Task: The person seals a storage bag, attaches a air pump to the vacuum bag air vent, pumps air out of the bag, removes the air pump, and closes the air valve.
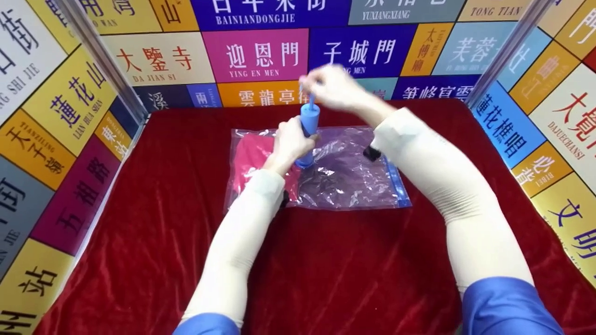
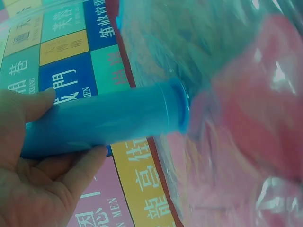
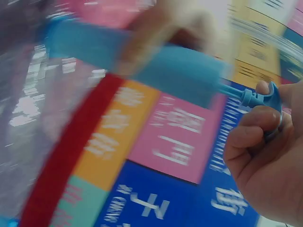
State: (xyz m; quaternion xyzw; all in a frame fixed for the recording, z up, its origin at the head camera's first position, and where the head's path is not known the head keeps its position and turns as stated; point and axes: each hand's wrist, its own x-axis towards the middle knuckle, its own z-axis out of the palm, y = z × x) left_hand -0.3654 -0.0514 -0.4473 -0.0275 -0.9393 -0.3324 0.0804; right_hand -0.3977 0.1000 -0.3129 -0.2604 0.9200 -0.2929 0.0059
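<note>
A blue hand pump stands upright over a clear plastic storage bag, its lower end against the bag's film. My left hand grips the pump barrel, thumb on one side and fingers on the other. Above it, my right hand holds the pump's handle, fingers curled round it, with a length of thin rod showing between handle and barrel. Folded pink-red cloth lies inside the bag's left part. Where the pump meets the bag is partly hidden by the left hand in the head view.
Dark red velvet cloth covers the table under the bag. A blue seal strip edges the bag's right side. Printed panels with Chinese lettering wall in the back and both sides.
</note>
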